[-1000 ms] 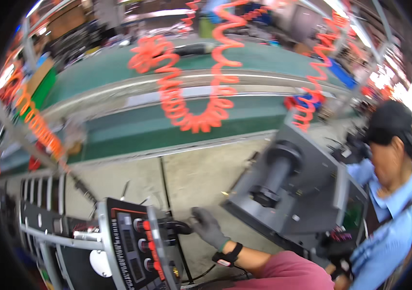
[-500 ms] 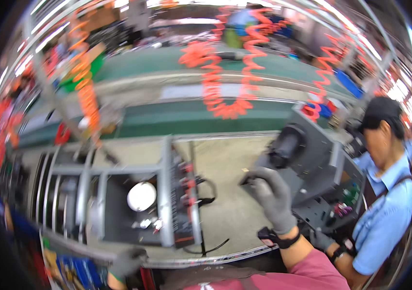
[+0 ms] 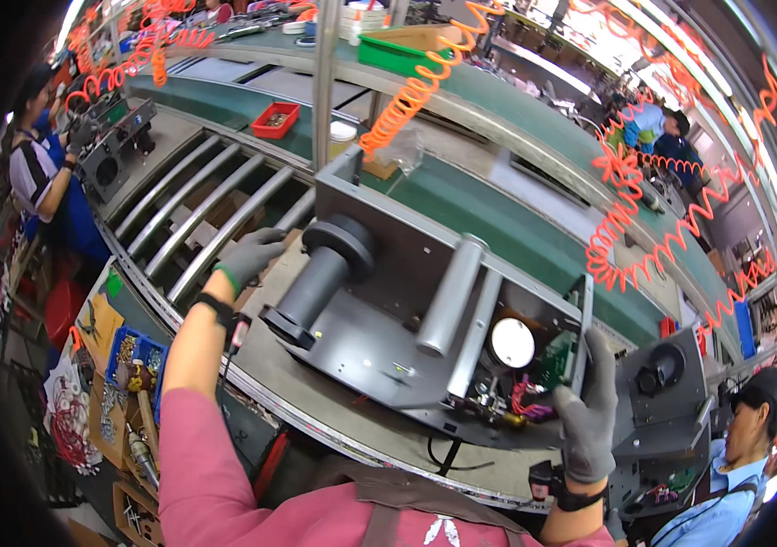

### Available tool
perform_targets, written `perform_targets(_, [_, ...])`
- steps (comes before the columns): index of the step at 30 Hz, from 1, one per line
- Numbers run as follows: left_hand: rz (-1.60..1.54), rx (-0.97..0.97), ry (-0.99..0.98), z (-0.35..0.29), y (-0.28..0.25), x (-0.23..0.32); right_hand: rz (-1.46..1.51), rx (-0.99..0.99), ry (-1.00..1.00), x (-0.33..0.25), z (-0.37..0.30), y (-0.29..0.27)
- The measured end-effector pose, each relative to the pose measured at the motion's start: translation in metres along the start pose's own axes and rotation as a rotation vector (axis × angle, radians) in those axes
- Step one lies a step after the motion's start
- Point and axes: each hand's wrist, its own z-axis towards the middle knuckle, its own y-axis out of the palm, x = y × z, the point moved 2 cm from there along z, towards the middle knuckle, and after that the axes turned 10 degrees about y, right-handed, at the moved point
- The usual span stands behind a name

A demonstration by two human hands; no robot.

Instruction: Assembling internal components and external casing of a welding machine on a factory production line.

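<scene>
A dark grey sheet-metal housing [image 3: 361,365] sits before me on the line, turned at a slant. Inside it are a black flanged tube [image 3: 320,278], a silver cylinder [image 3: 452,294], a round white disc [image 3: 512,343], a green circuit board [image 3: 556,358] and a tangle of wires [image 3: 527,401]. My right hand [image 3: 592,415], in a grey glove, grips the housing's right end wall, thumb on the near side. My left hand [image 3: 250,257], gloved too, is open beside the housing's left end, above the metal rollers, apart from the black tube.
Metal rollers [image 3: 215,214] run off to the left, where a person [image 3: 46,173] handles another unit. At right stands a second housing [image 3: 657,392] beside a person in a blue shirt [image 3: 735,474]. Blue bin [image 3: 138,356] and tools lie lower left; an orange coiled hose [image 3: 411,96] hangs ahead.
My view has swung left. My right hand, raised near the neighbouring housing before, is now on the nearer housing's right end. My left hand has risen from low down to above the rollers.
</scene>
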Motion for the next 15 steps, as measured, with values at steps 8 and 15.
perform_targets(8, [0.826,-0.449,0.172,0.115,0.06,-0.034,-0.117,0.034,0.025,-0.001,0.003,0.001])
perform_targets(15, [1.16,-0.558,0.37,0.152,0.123,-0.049,0.209,-0.037,0.071,0.004,0.011,0.003])
